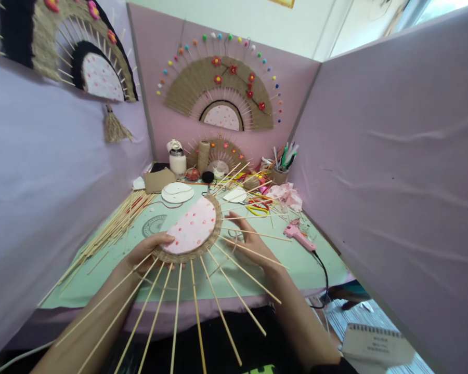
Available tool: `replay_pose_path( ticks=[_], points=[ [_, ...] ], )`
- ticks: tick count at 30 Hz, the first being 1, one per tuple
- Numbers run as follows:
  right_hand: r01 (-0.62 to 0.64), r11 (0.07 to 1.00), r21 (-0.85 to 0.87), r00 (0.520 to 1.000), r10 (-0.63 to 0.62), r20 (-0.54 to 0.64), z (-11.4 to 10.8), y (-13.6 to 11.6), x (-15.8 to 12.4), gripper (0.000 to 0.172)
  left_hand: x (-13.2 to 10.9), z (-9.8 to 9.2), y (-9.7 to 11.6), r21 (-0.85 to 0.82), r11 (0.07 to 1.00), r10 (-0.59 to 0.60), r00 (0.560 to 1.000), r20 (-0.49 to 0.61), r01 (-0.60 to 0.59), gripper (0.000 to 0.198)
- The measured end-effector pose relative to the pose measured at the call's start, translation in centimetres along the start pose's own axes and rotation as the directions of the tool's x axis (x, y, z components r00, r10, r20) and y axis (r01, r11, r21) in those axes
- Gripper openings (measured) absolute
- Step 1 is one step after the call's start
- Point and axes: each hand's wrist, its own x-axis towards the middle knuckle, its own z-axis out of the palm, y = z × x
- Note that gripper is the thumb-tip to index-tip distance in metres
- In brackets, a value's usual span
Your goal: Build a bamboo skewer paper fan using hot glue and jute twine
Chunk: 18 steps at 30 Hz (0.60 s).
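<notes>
My left hand (146,252) is closed on the left end of a half-round fan frame (191,228), thumb on its pink dotted face. Woven twine (218,221) edges the curve. Thin wooden sticks (197,311) radiate from it towards me and to the right. At the right side, my right hand (251,241) is behind several sticks, its fingers bent near the woven edge. A pale loose strand of twine (228,262) curves from those fingers beneath the sticks; the exact pinch is partly hidden.
Loose sticks (109,226) lie at the left. A pink glue gun (300,236) with a black cable rests at the right, near yellow-and-red scissors (258,206). Behind are a white disc (177,192), a jar (177,162) and a tool holder (280,175). Finished fans (195,78) hang on partitions.
</notes>
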Motion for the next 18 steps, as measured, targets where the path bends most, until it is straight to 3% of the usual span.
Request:
replay_pose_path(
  ticks=[2,4,7,11,14,18],
  points=[
    [-0.088,0.994,0.060,0.990,0.081,0.115,0.3,0.1,-0.1,0.048,-0.1,0.0,-0.1,0.013,1.000,0.002,1.000,0.019,-0.002,0.037],
    [-0.182,0.981,0.073,0.975,0.171,0.143,-0.2,0.3,-0.2,0.034,-0.3,0.1,-0.1,0.031,0.999,0.006,0.999,0.032,-0.007,0.041],
    [-0.222,0.973,0.061,0.974,0.218,0.065,-2.5,0.3,-0.5,0.027,-0.5,0.2,0.1,0.049,0.999,0.018,0.999,0.044,-0.020,0.049],
    [-0.205,0.960,0.191,0.975,0.217,-0.039,-7.0,-0.4,-1.9,0.030,-0.5,-0.1,-0.1,0.040,0.999,0.015,0.998,0.059,-0.017,0.050],
    [-0.124,0.947,0.296,0.980,0.164,-0.112,-9.1,-1.3,-3.0,0.032,-0.3,-1.0,-0.6,0.022,1.000,0.005,0.997,0.079,-0.007,0.045],
    [0.099,0.943,0.318,0.959,-0.005,-0.284,-9.2,-2.9,-3.6,0.022,0.1,-2.2,-0.9,0.000,1.000,0.016,0.997,0.069,-0.016,0.040]
  ],
)
